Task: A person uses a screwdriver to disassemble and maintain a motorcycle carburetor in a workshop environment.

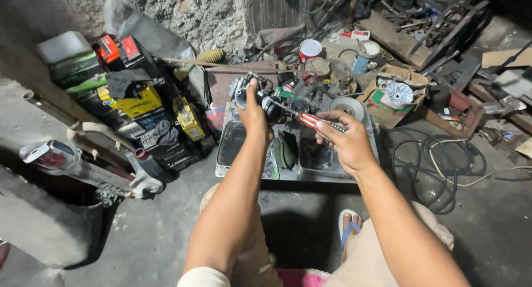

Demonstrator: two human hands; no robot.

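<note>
- Far left there's a rough grey concrete floor (138, 231), dusty and stained, with a chrome exhaust pipe (61, 162) lying on it near the wall.
- Next to that, a messy stack of old batteries (133, 107), black, yellow and green ones with red caps, leaning against a crumbly stone wall (183, 9).
- Left hand (254, 114) is closed around a small dark metal engine part (260, 95), looks like a carburetor, held up over the tray.
- Under both hands sits a shallow metal tray (233, 145) right on the floor, greasy, with a dark green rag or pad in it.
- Right hand (346, 140) is gripping a screwdriver with a red-and-clear striped handle (313, 122), tip poking into the engine part.
- Just behind it a round grinding disc (346, 107) and a red-and-white can (310, 49).
- Further right, a cardboard box (388, 101) with a silvery finned fan piece inside.
- Black and pale cables (443, 159) coiled on the floor, and scrap metal piled in the top right corner.
- A foot in a blue-strap flip-flop (349, 229) at the bottom.
</note>
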